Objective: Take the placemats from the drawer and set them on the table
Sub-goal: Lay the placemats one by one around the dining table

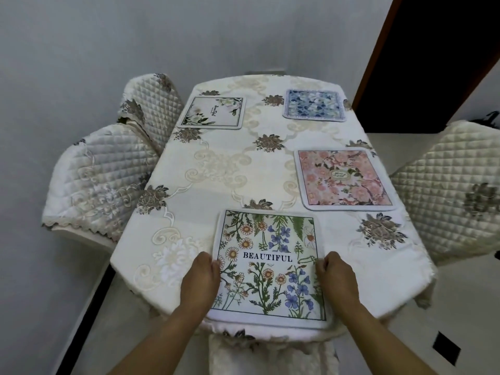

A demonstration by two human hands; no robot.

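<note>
Table: a table under a cream embroidered tablecloth (216, 169) with brown flower motifs; it bears four square fabric placemats, all lying flat and well apart from one another.

Nearest placemat: a white-bordered square mat printed with wildflowers and the word BEAUTIFUL (270, 263), lying at the near edge of the table, its front border reaching the table's rim.

Left hand: the left hand (201, 277) is curled at the mat's left edge, fingers folded inward and touching the border (whether it pinches the cloth or only presses on it, I cannot tell).

Right hand: the right hand (336, 277) mirrors it at the right edge, fingers bent and closed against the border; its grip is likewise unclear.

Pink placemat: a square mat with pink blossoms and a small oval label in the middle (345, 180), on the right side of the table, beyond the nearest mat.

Blue placemat: a square mat with a blue floral print (313, 105), at the far right corner.

White placemat: a pale square mat with white blooms and green leaves (212, 112), at the far left corner.

Chairs: two chairs in cream quilted covers (102, 180) stand at the left side, one more quilted chair (446, 190) at the right.

Containers: no drawer or other holder is in view; the table alone carries the mats.
</note>
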